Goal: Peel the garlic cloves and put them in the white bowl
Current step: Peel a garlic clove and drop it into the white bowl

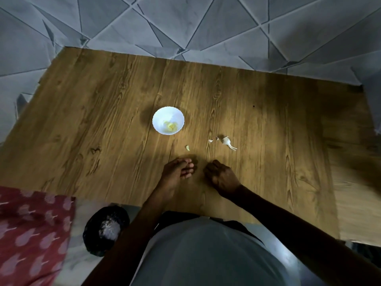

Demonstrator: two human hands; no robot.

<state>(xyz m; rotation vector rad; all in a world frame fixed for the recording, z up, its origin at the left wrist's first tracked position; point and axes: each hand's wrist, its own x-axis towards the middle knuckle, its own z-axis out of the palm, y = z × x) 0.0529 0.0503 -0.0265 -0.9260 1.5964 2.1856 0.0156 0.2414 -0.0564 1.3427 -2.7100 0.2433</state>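
One loose garlic clove (187,148), pale and curved, lying alone on the wooden table (103,120), just beyond the left hand (177,171) and not touching it. Further out and a little to the left, upright on the same table, a white bowl (177,115) with a scalloped rim, holding a few yellowish peeled cloves (170,126) piled at its bottom. Right of the loose clove and well apart from the bowl, a small scatter of garlic skins (210,140) and a white stem piece (226,142) with a thin tail pointing right. Nearer the body, the left hand resting on the table, fingers (188,167) curled and bunched, tips turned towards the right hand (220,176); cannot tell whether anything sits inside the curl. The right hand just beside it across a narrow gap, knuckles up, fingers folded under into a loose fist; palm side hidden, so cannot tell whether it holds anything. Both forearms running back to a grey shirt (206,254) at the bottom edge. Off the table at lower left, a red patterned cloth (31,223), and beside it a round black thing (92,240) with something white inside, too blurred to name. Beyond the table's far edge, grey tiles (185,21) crossed by dark lines in triangles.
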